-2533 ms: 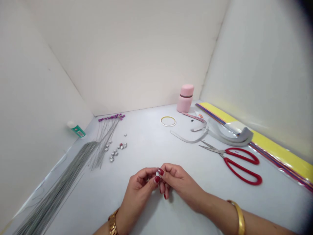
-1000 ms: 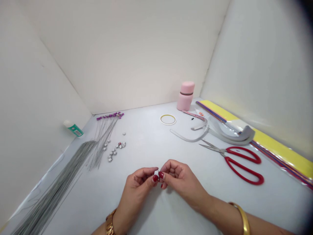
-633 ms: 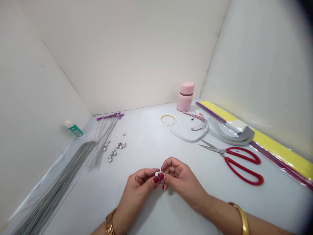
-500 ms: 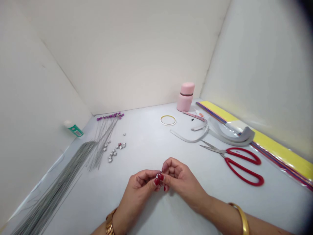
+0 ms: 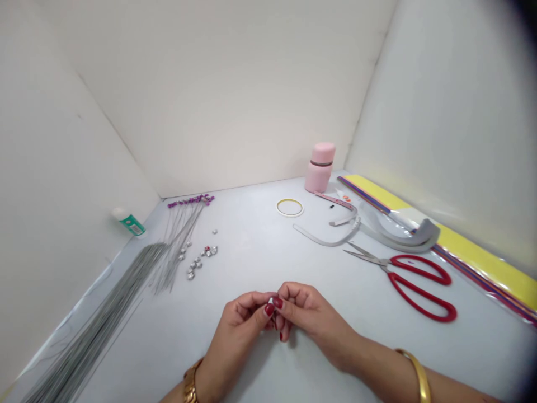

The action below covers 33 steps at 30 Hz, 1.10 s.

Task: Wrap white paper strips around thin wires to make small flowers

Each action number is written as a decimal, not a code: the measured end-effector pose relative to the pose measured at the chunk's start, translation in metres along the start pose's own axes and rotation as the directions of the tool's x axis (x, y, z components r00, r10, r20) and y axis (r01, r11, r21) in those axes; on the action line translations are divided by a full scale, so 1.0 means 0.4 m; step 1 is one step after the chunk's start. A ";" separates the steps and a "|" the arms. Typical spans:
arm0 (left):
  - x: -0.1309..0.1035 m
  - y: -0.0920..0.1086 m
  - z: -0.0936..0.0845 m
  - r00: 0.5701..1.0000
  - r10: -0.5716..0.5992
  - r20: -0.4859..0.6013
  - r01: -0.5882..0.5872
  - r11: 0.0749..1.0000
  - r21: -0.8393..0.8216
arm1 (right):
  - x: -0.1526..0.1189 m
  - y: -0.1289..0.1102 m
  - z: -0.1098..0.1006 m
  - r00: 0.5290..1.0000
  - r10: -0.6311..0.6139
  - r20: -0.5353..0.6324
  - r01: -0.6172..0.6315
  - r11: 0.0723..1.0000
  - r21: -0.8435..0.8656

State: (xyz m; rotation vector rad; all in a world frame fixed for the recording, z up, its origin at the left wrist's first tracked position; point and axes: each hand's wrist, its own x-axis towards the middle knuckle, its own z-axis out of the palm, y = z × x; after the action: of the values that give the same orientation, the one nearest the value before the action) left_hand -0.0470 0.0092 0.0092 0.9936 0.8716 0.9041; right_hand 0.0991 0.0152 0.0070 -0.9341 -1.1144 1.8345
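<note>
At the table's near middle, my left hand (image 5: 247, 316) and my right hand (image 5: 310, 310) meet at the fingertips. Both are closed in a pinch around a tiny whitish piece (image 5: 271, 300). Most of it is covered by the thumbs and index fingers, so its exact kind is unclear. Left of the hands lie several small silver folded stars (image 5: 196, 264), one with a red mark. Red-handled scissors (image 5: 388, 262) rest to the right with their blades slightly apart. Behind them curl pale paper strips (image 5: 325, 242).
Thin wires (image 5: 96, 313) cover the left side, beside purple-tipped wire stems (image 5: 191, 200). A green-and-white tube (image 5: 131, 223) stands by the left wall. Toward the back are a tape roll (image 5: 289, 207) and a pink flask (image 5: 320, 168). Coloured paper packs (image 5: 474, 252) line the right edge.
My right hand's index finger has come down and curled closer over the small whitish piece. The left hand keeps nearly the same pinch. The view has shifted slightly.
</note>
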 end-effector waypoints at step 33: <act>-0.011 -0.026 0.111 0.853 0.415 -0.316 -0.314 0.893 0.323 | -0.038 0.014 0.017 0.880 -0.468 -0.083 0.309 0.697 -0.647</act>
State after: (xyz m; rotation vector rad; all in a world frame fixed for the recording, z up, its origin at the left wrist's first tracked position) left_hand -0.0062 -0.0110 0.0135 1.2657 1.1708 1.3682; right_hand 0.0983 -0.0024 0.0069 -1.1334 -1.6534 0.9638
